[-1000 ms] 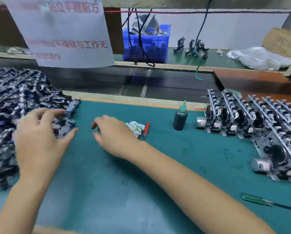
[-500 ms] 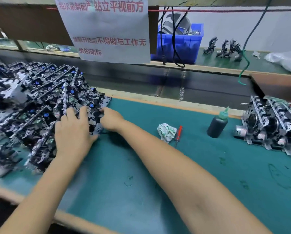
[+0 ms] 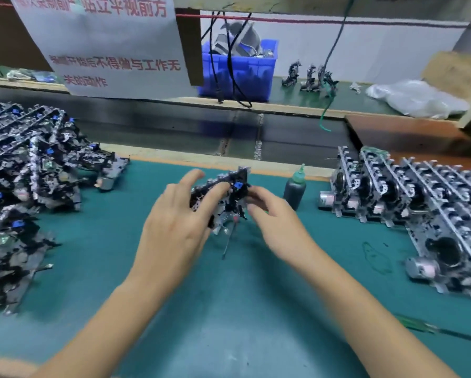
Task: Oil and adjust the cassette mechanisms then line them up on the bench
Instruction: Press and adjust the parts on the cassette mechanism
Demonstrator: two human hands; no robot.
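Note:
One cassette mechanism (image 3: 227,196), black and silver with a blue part, is held upright above the green bench mat (image 3: 228,309) at the centre. My left hand (image 3: 174,227) grips its left side with thumb and fingers. My right hand (image 3: 275,216) pinches its right edge. A heap of loose mechanisms (image 3: 29,192) lies at the left. Rows of lined-up mechanisms (image 3: 409,203) stand at the right. A dark oil bottle (image 3: 295,188) with a green nozzle stands just behind my right hand.
A thin screwdriver (image 3: 228,241) lies under the held mechanism. A green-handled screwdriver (image 3: 420,327) lies at the lower right. Behind the mat runs a dark conveyor (image 3: 174,132); a blue bin (image 3: 239,69) and a paper notice (image 3: 106,45) stand beyond it.
Both hands have come away from the left heap to the bench centre with one mechanism held between them. The view has swung back to the right.

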